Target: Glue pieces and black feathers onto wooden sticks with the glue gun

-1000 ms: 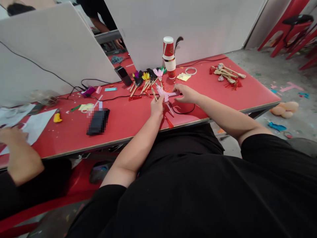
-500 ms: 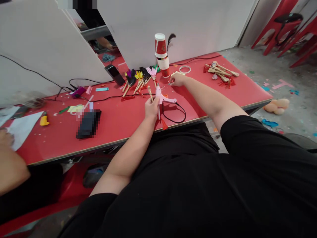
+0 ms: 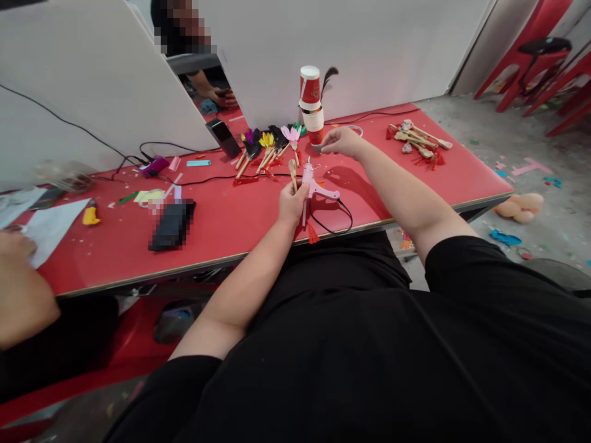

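Observation:
My left hand (image 3: 292,204) is closed around a thin wooden stick (image 3: 292,175) with a carved-looking, wider top end. A pink hot glue gun (image 3: 318,189) is in the same grip, its nozzle pointing up and away from me. Below that hand hangs a red tassel (image 3: 313,234) near the table edge. My right hand (image 3: 345,143) hovers over the table beside the stacked paper cups (image 3: 312,114), fingertips pinched together. Something small and greyish shows at those fingertips, too small to name. Beyond the glue gun lie tasselled sticks topped with a pink flower (image 3: 292,135) and a yellow flower (image 3: 266,141).
More tasselled sticks (image 3: 418,140) lie at the right on the red table (image 3: 231,231). A black pouch-like item (image 3: 172,226), a yellow cutter (image 3: 91,214) and a black cable are on the left. Another person's arm (image 3: 23,289) rests at the far left.
My right hand has risen slightly off the tabletop near the cups. The left hand keeps its hold on the stick and glue gun. The view has shifted a little.

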The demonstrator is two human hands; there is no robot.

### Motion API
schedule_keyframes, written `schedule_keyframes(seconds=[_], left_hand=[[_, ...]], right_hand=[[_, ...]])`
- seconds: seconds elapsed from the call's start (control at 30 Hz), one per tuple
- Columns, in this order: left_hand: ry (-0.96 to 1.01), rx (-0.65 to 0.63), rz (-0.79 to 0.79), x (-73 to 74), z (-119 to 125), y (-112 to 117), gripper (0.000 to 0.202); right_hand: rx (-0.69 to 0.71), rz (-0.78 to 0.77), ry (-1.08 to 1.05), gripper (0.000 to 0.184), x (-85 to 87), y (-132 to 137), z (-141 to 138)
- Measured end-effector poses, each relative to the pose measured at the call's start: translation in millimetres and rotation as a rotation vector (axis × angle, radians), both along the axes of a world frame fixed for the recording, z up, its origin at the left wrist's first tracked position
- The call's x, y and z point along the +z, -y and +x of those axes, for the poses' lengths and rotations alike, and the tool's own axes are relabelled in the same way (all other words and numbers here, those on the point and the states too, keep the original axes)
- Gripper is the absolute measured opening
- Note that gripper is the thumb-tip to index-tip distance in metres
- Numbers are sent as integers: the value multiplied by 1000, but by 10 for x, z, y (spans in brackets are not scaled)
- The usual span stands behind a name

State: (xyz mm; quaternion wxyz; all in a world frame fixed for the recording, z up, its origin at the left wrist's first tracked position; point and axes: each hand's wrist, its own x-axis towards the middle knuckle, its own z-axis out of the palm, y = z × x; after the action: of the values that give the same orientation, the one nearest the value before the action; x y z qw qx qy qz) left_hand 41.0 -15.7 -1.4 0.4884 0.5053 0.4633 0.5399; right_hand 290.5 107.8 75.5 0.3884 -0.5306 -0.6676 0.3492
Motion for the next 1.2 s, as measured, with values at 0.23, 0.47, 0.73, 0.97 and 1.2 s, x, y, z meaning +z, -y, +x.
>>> schedule_keyframes(seconds=[0.23, 0.47, 0.73, 0.97, 1.2], left_hand=[[81, 8, 6, 43, 23, 39, 33], [188, -63, -11, 85, -6, 72, 41], [187, -126, -33, 84, -44, 77, 44], [164, -114, -33, 130, -53, 116, 48], [169, -121, -57, 183, -44, 152, 50]], right_hand=[[49, 65, -250, 35, 12, 485, -230], [61, 113, -328, 36, -140, 479, -235], [-146, 260, -342, 24, -259, 330, -222], [-256, 246, -419, 23, -345, 175, 77], [-82, 147, -406, 26, -246, 314, 156]])
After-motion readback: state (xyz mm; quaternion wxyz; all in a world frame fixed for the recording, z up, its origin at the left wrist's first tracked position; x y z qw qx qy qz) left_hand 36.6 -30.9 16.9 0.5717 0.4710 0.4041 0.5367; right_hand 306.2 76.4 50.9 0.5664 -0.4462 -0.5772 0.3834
